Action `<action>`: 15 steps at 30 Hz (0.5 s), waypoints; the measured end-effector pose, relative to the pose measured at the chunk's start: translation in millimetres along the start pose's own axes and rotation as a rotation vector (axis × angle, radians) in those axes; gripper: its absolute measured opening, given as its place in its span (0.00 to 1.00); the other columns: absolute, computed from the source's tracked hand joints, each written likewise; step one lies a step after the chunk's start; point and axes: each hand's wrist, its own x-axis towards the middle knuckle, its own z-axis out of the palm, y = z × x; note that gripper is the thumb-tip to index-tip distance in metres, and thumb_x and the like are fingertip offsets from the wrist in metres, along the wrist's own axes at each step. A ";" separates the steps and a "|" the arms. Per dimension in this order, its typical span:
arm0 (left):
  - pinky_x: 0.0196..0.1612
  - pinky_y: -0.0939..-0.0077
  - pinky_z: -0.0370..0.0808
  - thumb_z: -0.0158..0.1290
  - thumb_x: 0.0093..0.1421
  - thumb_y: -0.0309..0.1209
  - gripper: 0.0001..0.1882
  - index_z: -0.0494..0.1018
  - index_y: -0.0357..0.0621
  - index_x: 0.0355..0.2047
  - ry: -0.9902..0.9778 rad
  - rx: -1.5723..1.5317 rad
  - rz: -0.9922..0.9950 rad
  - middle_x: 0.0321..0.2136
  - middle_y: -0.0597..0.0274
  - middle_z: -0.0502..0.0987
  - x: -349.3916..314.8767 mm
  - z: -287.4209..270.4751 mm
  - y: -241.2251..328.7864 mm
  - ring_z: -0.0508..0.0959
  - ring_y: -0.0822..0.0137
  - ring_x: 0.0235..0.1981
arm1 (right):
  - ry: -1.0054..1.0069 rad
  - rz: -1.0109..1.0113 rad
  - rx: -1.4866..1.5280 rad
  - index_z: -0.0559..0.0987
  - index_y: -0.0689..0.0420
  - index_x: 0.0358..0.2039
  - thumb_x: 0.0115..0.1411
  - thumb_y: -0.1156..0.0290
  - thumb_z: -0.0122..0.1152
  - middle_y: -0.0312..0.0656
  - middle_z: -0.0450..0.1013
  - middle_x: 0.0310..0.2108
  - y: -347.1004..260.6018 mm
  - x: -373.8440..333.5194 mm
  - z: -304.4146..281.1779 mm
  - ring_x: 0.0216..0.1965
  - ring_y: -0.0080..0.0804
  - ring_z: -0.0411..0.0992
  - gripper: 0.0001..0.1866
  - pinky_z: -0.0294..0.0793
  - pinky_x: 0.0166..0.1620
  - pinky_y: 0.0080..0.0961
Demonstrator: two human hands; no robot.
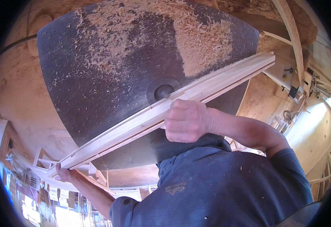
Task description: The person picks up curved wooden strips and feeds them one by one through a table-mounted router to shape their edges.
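Note:
A long pale wooden board (135, 120) with a groove along its near side lies slantwise over a dark machine table (108, 102). Its right end reaches past the table's right edge, its left end past the left one. My left hand (62, 173) is closed round the board's left end from below. At the board's middle, against its near side, my right hand (186, 121) is curled into a fist. A small pale bit pokes out by its knuckles, but the rest of what it holds is hidden. Beyond the board, a round recess (164, 90) with a dark hole is set into the tabletop.
Wood shavings (205, 47) cover much of the table's far part, thickest at the right. A curved wooden strip (292, 36) stands at the far right. More wooden pieces and frames (44, 159) lie at the lower left. Tools and fittings (298, 90) crowd the right side.

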 end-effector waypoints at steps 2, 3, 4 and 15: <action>0.39 0.45 0.83 0.58 0.52 0.20 0.50 0.33 0.37 0.64 0.020 -0.099 -0.016 0.43 0.35 0.72 -2.6 5.2 6.2 0.78 0.45 0.37 | 0.031 0.002 0.008 0.70 0.52 0.18 0.41 0.68 0.61 0.32 0.62 0.22 1.0 -1.6 -0.8 0.27 0.28 0.67 0.08 0.67 0.31 0.28; 0.38 0.43 0.83 0.61 0.50 0.19 0.59 0.25 0.38 0.68 0.043 -0.122 -0.019 0.44 0.33 0.72 -4.4 7.9 9.5 0.78 0.44 0.36 | 0.047 0.004 0.010 0.71 0.52 0.19 0.41 0.68 0.63 0.32 0.64 0.22 1.5 -3.5 -3.1 0.27 0.28 0.68 0.08 0.67 0.30 0.29; 0.38 0.44 0.83 0.61 0.50 0.19 0.59 0.26 0.36 0.67 0.087 -0.094 -0.018 0.44 0.32 0.71 -27.3 28.1 22.6 0.78 0.44 0.36 | -0.087 0.131 0.034 0.72 0.51 0.20 0.43 0.70 0.63 0.32 0.64 0.22 0.3 -6.1 -13.2 0.28 0.31 0.68 0.07 0.68 0.32 0.30; 0.38 0.45 0.83 0.60 0.49 0.21 0.53 0.35 0.42 0.66 0.176 -0.112 -0.075 0.47 0.32 0.70 11.0 -17.5 -9.8 0.79 0.43 0.37 | 0.507 0.943 -0.679 0.79 0.56 0.29 0.55 0.72 0.70 0.37 0.73 0.27 65.3 -107.6 -122.3 0.29 0.28 0.70 0.06 0.70 0.35 0.25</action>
